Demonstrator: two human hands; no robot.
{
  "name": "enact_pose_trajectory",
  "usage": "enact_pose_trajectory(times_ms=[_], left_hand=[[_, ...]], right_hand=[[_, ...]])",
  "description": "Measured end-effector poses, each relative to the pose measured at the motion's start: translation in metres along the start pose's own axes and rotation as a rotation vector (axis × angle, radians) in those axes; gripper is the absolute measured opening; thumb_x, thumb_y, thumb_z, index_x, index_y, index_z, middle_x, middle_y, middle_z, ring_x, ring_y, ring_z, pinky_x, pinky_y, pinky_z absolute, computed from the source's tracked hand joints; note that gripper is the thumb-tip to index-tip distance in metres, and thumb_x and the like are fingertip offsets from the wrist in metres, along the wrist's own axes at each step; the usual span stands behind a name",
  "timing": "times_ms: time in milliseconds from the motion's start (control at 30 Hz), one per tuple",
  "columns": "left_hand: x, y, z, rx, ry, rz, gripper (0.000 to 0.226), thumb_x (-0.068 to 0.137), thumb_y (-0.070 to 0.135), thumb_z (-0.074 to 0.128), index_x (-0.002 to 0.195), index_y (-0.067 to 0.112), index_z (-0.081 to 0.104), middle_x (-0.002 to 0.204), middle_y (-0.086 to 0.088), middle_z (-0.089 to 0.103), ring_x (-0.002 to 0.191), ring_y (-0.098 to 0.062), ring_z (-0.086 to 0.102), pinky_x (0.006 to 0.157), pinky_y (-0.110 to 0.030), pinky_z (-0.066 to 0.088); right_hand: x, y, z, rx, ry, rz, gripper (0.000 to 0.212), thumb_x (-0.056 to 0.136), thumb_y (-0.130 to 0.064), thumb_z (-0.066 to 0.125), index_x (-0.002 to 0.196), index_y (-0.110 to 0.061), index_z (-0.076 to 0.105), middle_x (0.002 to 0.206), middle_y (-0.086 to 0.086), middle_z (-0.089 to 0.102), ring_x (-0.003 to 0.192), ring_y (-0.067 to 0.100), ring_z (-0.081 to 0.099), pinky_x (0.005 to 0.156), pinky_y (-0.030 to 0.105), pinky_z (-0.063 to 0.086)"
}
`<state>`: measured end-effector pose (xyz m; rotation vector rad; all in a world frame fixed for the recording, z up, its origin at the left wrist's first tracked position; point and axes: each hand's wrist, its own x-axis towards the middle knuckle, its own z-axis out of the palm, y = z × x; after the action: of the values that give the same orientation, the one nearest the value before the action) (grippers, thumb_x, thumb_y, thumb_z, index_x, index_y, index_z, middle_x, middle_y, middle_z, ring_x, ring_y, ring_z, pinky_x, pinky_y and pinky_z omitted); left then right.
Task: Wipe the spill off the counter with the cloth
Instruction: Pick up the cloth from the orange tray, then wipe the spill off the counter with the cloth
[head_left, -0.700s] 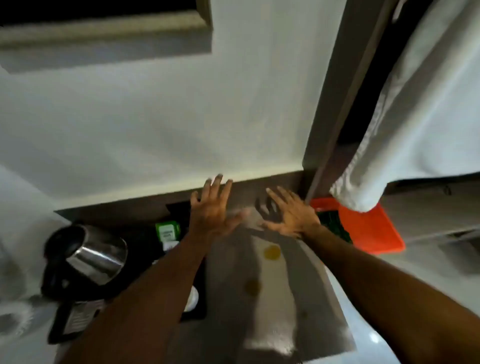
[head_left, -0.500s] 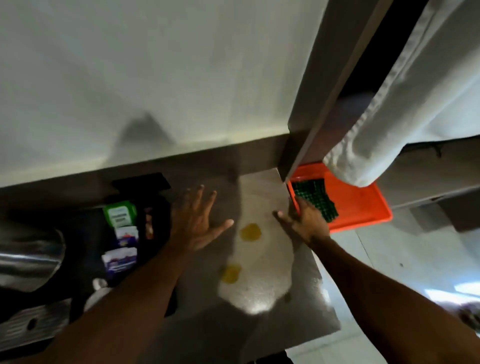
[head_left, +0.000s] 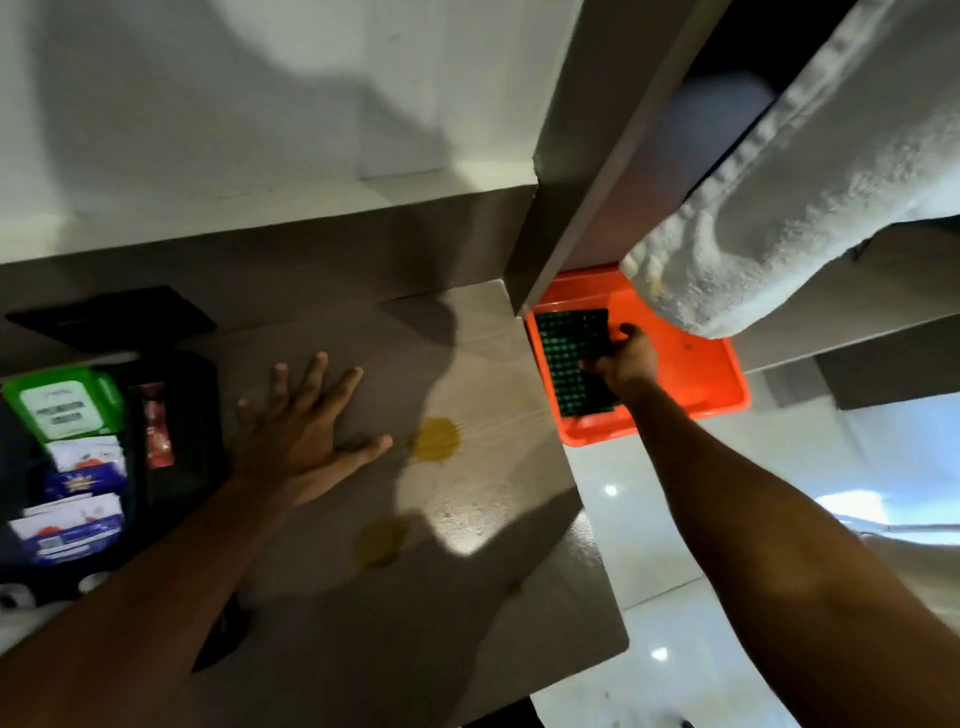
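Right hand: the right hand (head_left: 626, 358) is seen closed around the near right edge of the dark green patterned cloth (head_left: 571, 358); the cloth is gripped but, as far as can be told, not yet lifted.
Left hand: the left hand (head_left: 301, 431) is laid flat and spread wide on the counter (head_left: 467, 639), nothing held, fingers pointed toward 1 o'clock, thumb stretched toward the nearer spill.
Right arm: it is extended nearly straight from 5 o'clock, past the counter's right edge, wrist bent down into the tray.
Left arm: it is brought in from 7 o'clock and appears to be used as a brace.
Cloth: it lies in the orange tray (head_left: 711, 374), just beyond the counter's far right corner, at 3 o'clock from the spills.
Spill: 2 yellow patches are seen, 1 (head_left: 437, 439) just off the left thumb tip at 3 o'clock, the other (head_left: 382, 543) nearer the body, partly in shadow.
Progress: judged early; the cloth is only being fetched, both patches look untouched, and all the wiping is left.
Surroundings: a black tray (head_left: 182, 467) of sachets sits at 9 o'clock; a white towel (head_left: 805, 208) hangs over the orange tray at 1 o'clock.
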<state>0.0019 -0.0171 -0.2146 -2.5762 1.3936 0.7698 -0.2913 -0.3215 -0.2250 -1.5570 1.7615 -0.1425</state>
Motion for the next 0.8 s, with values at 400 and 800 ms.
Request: enact_pose_trajectory(times_ms=[400,800], left_hand=[[0.000,0.002,-0.006,-0.063,-0.019,0.021,0.123,0.049,0.111,0.006,0.158,0.054,0.001,0.175,0.007,-0.009,0.159,-0.038,-0.008,0.121,-0.074,0.008],[-0.060,0.032,-0.010,-0.216,0.054,-0.053,0.110,0.069,0.094,0.012,0.156,0.030,0.035,0.173,-0.004,0.019,0.158,-0.034,0.015,0.121,-0.061,0.026]], right_hand=[[-0.019,-0.006,-0.002,0.180,-0.014,-0.211,0.023,0.074,-0.004,0.079,0.078,-0.023,0.066,0.080,-0.001,0.070,0.078,0.020,0.064,0.072,0.036,0.056],[-0.171,-0.050,0.065,-0.350,-0.365,-0.752,0.063,0.081,-0.025,0.068,0.141,-0.016,0.050,0.136,0.021,0.064,0.124,0.042,0.060,0.103,0.053,0.048]])
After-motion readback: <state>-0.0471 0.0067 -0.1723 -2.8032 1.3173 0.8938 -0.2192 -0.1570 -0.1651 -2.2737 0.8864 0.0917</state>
